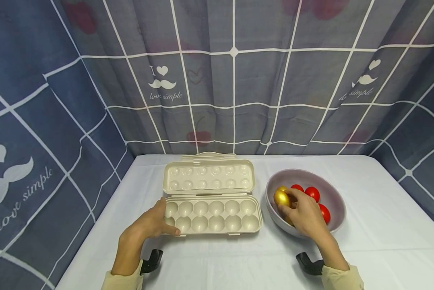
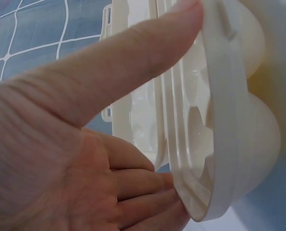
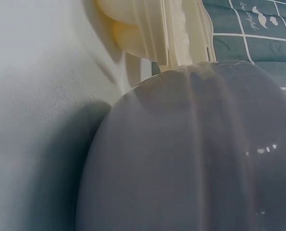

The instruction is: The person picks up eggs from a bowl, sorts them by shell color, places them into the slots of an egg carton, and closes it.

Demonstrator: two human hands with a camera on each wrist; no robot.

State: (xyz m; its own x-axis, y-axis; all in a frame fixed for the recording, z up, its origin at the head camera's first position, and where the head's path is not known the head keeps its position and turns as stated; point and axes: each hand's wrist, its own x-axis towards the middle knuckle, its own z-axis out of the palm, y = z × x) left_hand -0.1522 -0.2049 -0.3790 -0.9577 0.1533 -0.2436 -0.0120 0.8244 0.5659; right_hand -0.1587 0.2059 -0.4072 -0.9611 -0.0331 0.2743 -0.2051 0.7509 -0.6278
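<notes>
A cream plastic egg box [image 1: 213, 214] lies with its lid [image 1: 208, 177] folded back, its round cups bare. My left hand [image 1: 149, 220] holds the box at its left end. In the left wrist view the thumb [image 2: 147, 45] lies over the rim and the fingers [image 2: 147, 192] reach along the end wall. My right hand [image 1: 305, 213] is inside the mauve bowl [image 1: 333, 193], thumb and fingers at a shiny gold egg [image 1: 282, 198], which it pinches. Red eggs [image 1: 313, 193] and more gold ones lie around that hand, partly hidden by it.
A white cloth covers the table [image 1: 217, 262]. Behind and beside it hangs a grey-blue checked curtain [image 1: 209, 80]. Bowl and egg box stand side by side with a narrow gap. In the right wrist view the bowl's outer wall [image 3: 152, 159] hides the hand.
</notes>
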